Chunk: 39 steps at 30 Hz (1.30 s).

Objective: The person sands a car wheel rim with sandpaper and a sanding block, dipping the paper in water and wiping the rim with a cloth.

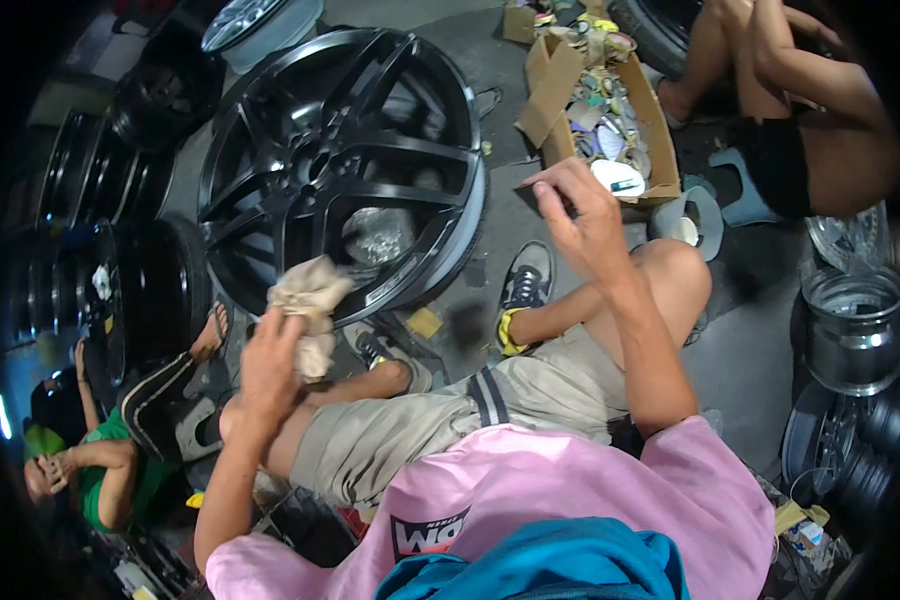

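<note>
A large black multi-spoke wheel rim point(315, 165) lies face up on the floor in front of me. My left hand point(270, 355) is wrapped round a crumpled beige cloth point(312, 300) at the rim's near edge; the cloth is slightly blurred. Right of the rim, my right hand point(580, 215) is raised with thumb and forefinger pinched round a small, thin, dark piece point(527, 184). That hand is near a cardboard box point(660, 135) filled with tape rolls and scraps. A white, cup-like lid point(618, 179) rests at the box's near end.
More black rims point(150, 285) stand at the left, and silver rims point(852, 330) are stacked at the right. A co-worker in green point(115, 480) sits at lower left, another person's bare legs point(760, 60) at upper right. A grey-blue stool point(745, 190) stands beyond the box.
</note>
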Motion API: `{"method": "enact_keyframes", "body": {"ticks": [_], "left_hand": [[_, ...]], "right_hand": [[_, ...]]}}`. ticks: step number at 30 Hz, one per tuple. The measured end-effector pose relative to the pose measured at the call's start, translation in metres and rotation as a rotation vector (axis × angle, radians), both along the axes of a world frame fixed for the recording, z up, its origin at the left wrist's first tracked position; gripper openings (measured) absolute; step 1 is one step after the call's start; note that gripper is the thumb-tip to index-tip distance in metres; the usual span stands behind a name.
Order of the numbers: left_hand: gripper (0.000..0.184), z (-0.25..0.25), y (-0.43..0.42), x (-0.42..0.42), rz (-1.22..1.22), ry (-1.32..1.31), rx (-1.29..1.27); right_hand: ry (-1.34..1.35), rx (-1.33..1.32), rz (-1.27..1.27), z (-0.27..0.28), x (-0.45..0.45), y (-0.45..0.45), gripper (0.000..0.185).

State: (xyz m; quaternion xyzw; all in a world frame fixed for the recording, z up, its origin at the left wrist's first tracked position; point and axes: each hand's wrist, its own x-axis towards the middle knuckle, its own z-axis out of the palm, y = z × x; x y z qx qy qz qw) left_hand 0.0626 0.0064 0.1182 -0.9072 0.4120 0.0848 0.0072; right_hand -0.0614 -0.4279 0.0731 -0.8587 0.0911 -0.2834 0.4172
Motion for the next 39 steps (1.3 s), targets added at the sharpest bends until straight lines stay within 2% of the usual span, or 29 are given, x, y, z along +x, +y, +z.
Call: {"method": "enact_keyframes", "body": {"ticks": [3, 5, 7, 9, 10, 12, 13, 14, 19, 21, 22, 23, 25, 27, 29, 30, 33, 35, 39], "left_hand": [[0.061, 0.014, 0.026, 0.033, 0.062, -0.122, 0.071], [0.056, 0.025, 0.022, 0.044, 0.157, -0.226, 0.008], [0.052, 0.043, -0.01, 0.04, 0.205, -0.163, -0.195], [0.046, 0.04, -0.044, 0.027, 0.308, 0.158, -0.504], [0.046, 0.035, -0.068, 0.013, 0.27, 0.29, -0.568], [0.051, 0.009, -0.086, -0.002, 0.07, 0.332, -0.524], [0.057, -0.011, -0.097, -0.005, -0.081, 0.235, -0.416], [0.061, -0.025, -0.107, -0.008, -0.176, 0.191, -0.316], [0.052, -0.036, -0.173, -0.001, -0.176, 0.215, -0.372], [0.049, -0.048, -0.192, 0.003, -0.122, 0.218, -0.501], [0.038, -0.046, -0.197, 0.002, -0.076, 0.18, -0.537], [0.038, -0.045, -0.199, 0.001, -0.079, 0.182, -0.543], [0.028, -0.042, -0.202, -0.001, 0.067, 0.241, -0.678], [0.033, -0.043, -0.195, 0.006, 0.19, 0.472, -0.682], [0.034, -0.044, -0.182, 0.017, 0.128, 0.591, -0.69], [0.036, -0.044, -0.175, 0.021, 0.095, 0.603, -0.69], [0.036, -0.035, -0.152, 0.036, 0.084, 0.731, -0.538], [0.037, -0.03, -0.137, 0.042, 0.114, 0.773, -0.473], [0.04, -0.026, -0.129, 0.046, 0.2, 0.873, -0.385]], "right_hand": [[-0.009, -0.019, 0.003, 0.002, -0.003, 0.002, 0.012], [0.059, 0.064, -0.058, -0.001, -0.005, 0.001, 0.014], [0.05, 0.029, -0.112, -0.008, -0.007, -0.002, 0.018], [0.186, 0.502, -0.168, -0.013, -0.011, -0.002, 0.021], [0.14, 0.564, -0.169, -0.02, -0.011, -0.004, 0.024], [0.166, 0.714, -0.137, -0.021, -0.01, -0.009, 0.027], [0.203, 0.783, -0.129, -0.014, -0.011, -0.008, 0.028], [0.207, 0.794, -0.11, -0.012, -0.011, -0.009, 0.03], [0.194, 0.763, -0.038, -0.024, -0.006, -0.009, 0.03], [0.178, 0.77, -0.019, -0.025, -0.003, -0.007, 0.029], [0.19, 0.766, -0.014, -0.025, -0.002, -0.006, 0.029], [0.201, 0.76, -0.011, -0.024, -0.002, -0.006, 0.029], [0.182, 0.728, -0.025, -0.029, -0.004, -0.007, 0.028], [0.177, 0.728, -0.039, -0.028, -0.008, -0.008, 0.025], [0.152, 0.718, -0.047, -0.04, -0.01, -0.014, 0.023], [0.138, 0.674, -0.058, -0.051, -0.011, -0.018, 0.022], [0.2, 0.622, -0.083, -0.037, -0.017, -0.02, 0.022], [0.175, 0.793, -0.129, -0.028, -0.021, -0.017, 0.025], [0.148, 0.818, -0.111, -0.038, -0.023, -0.023, 0.025]]}}
